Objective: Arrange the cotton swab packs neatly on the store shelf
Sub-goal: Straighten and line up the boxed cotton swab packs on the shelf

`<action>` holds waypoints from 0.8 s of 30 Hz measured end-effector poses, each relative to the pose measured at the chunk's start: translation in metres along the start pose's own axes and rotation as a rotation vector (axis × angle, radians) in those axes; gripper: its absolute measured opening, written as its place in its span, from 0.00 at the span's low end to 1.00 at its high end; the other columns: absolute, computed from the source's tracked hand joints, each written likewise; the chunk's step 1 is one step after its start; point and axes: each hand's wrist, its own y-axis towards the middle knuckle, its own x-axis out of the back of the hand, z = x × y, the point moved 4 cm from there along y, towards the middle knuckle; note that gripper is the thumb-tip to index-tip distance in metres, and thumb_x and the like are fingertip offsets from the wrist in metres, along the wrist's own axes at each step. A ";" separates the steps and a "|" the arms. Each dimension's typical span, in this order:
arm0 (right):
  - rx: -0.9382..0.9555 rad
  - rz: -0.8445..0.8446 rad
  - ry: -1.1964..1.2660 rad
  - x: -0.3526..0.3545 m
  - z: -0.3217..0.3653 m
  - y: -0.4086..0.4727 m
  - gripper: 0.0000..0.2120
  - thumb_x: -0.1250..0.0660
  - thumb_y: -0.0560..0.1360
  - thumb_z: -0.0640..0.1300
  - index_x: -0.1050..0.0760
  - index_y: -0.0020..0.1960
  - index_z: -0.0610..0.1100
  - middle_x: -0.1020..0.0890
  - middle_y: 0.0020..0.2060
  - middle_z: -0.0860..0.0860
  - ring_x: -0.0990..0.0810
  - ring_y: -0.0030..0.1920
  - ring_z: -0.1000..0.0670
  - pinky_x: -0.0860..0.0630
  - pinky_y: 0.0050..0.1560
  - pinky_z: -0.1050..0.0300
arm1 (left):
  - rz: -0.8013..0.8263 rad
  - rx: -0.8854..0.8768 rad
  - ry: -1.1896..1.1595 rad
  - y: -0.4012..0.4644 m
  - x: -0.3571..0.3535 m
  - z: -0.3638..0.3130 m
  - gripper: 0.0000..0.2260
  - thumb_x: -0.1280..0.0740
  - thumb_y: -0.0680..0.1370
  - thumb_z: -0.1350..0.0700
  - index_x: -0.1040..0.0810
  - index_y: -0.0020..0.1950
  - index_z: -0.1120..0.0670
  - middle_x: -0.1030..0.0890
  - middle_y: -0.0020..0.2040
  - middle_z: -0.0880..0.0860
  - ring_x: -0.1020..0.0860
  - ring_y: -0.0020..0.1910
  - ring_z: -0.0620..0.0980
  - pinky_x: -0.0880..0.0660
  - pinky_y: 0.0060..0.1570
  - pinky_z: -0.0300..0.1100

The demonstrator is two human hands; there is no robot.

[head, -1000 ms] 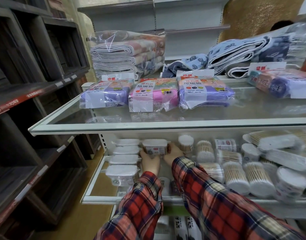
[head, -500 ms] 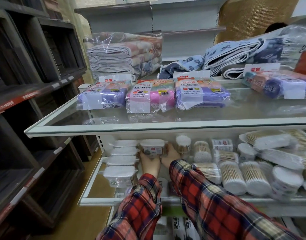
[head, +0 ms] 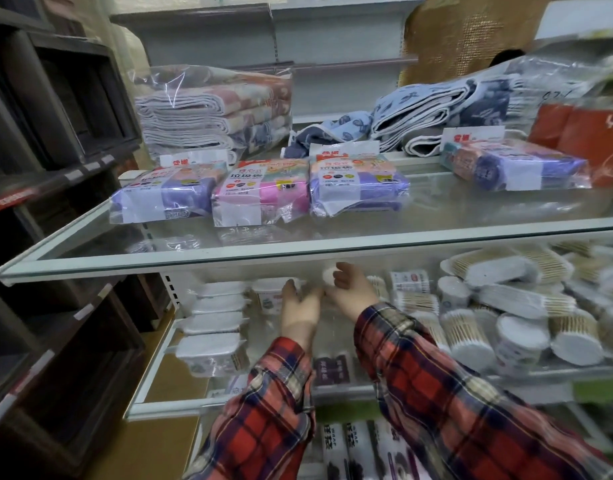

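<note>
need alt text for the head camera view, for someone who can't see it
A person in red plaid sleeves reaches under a glass shelf: the right hand holds a round cotton swab pack, the left hand touches a rectangular swab box. More swab packs lie jumbled to the right.

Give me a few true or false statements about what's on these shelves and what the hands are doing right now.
1. Both hands reach under the glass shelf. True.
2. The right hand holds a round swab pack. True.
3. The left hand holds a towel. False: it is at a white box; its grip is unclear.
4. The pink pack lies between two purple packs. True.
5. The folded towels are on the swab shelf. False: they sit on the glass shelf.
</note>
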 end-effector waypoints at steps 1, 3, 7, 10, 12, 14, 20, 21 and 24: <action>0.021 -0.017 0.006 0.011 0.001 -0.005 0.29 0.32 0.73 0.38 0.38 0.72 0.42 0.28 0.67 0.45 0.28 0.66 0.47 0.32 0.67 0.55 | 0.019 -0.018 0.018 -0.002 -0.006 -0.004 0.29 0.37 0.79 0.54 0.45 0.78 0.54 0.36 0.75 0.57 0.35 0.72 0.55 0.37 0.65 0.43; 0.068 -0.067 -0.012 0.032 0.003 -0.011 0.29 0.32 0.72 0.36 0.37 0.71 0.41 0.27 0.66 0.44 0.27 0.65 0.46 0.31 0.67 0.53 | 0.036 -0.055 0.069 -0.006 -0.016 -0.013 0.29 0.36 0.79 0.57 0.44 0.77 0.56 0.36 0.75 0.57 0.35 0.72 0.55 0.38 0.65 0.42; 0.096 -0.176 -0.087 0.079 0.002 -0.021 0.28 0.28 0.71 0.38 0.33 0.68 0.39 0.23 0.61 0.44 0.24 0.61 0.46 0.29 0.63 0.55 | 0.078 -0.109 0.112 -0.015 -0.046 -0.027 0.28 0.35 0.78 0.57 0.40 0.76 0.55 0.33 0.73 0.58 0.33 0.70 0.55 0.36 0.67 0.43; 0.101 -0.267 -0.169 0.120 -0.004 -0.026 0.26 0.28 0.70 0.39 0.31 0.66 0.39 0.22 0.59 0.45 0.23 0.59 0.47 0.29 0.61 0.58 | 0.163 -0.127 0.109 -0.022 -0.076 -0.033 0.31 0.32 0.75 0.52 0.39 0.75 0.55 0.33 0.73 0.56 0.33 0.70 0.54 0.37 0.69 0.43; 0.092 -0.316 -0.202 0.145 -0.008 -0.027 0.26 0.28 0.70 0.39 0.30 0.66 0.40 0.22 0.59 0.45 0.23 0.59 0.47 0.29 0.61 0.58 | 0.195 -0.136 0.118 -0.024 -0.097 -0.036 0.30 0.32 0.75 0.51 0.38 0.75 0.55 0.32 0.71 0.56 0.32 0.69 0.54 0.37 0.67 0.42; 0.074 -0.361 -0.220 0.170 -0.012 -0.029 0.26 0.27 0.69 0.39 0.29 0.65 0.40 0.21 0.58 0.45 0.22 0.59 0.46 0.29 0.61 0.57 | 0.226 -0.141 0.132 -0.027 -0.121 -0.040 0.27 0.34 0.77 0.55 0.38 0.74 0.57 0.31 0.71 0.57 0.31 0.68 0.53 0.37 0.64 0.39; 0.063 -0.401 -0.322 0.228 -0.022 -0.030 0.25 0.28 0.69 0.38 0.29 0.65 0.38 0.22 0.59 0.41 0.24 0.61 0.43 0.30 0.65 0.50 | 0.328 -0.160 0.215 -0.037 -0.187 -0.052 0.28 0.34 0.77 0.57 0.39 0.75 0.59 0.33 0.73 0.58 0.33 0.71 0.55 0.38 0.68 0.43; 0.049 -0.414 -0.337 0.236 -0.024 -0.030 0.25 0.28 0.69 0.38 0.29 0.64 0.38 0.22 0.59 0.41 0.24 0.61 0.43 0.30 0.65 0.50 | 0.336 -0.158 0.218 -0.037 -0.193 -0.052 0.28 0.34 0.77 0.58 0.39 0.75 0.58 0.33 0.73 0.58 0.33 0.71 0.55 0.37 0.68 0.42; 0.001 -0.424 -0.340 0.257 -0.027 -0.026 0.24 0.28 0.69 0.38 0.29 0.64 0.37 0.22 0.59 0.42 0.24 0.62 0.43 0.30 0.65 0.50 | 0.348 -0.166 0.272 -0.036 -0.208 -0.050 0.28 0.34 0.77 0.57 0.39 0.75 0.58 0.32 0.73 0.57 0.32 0.70 0.55 0.36 0.66 0.41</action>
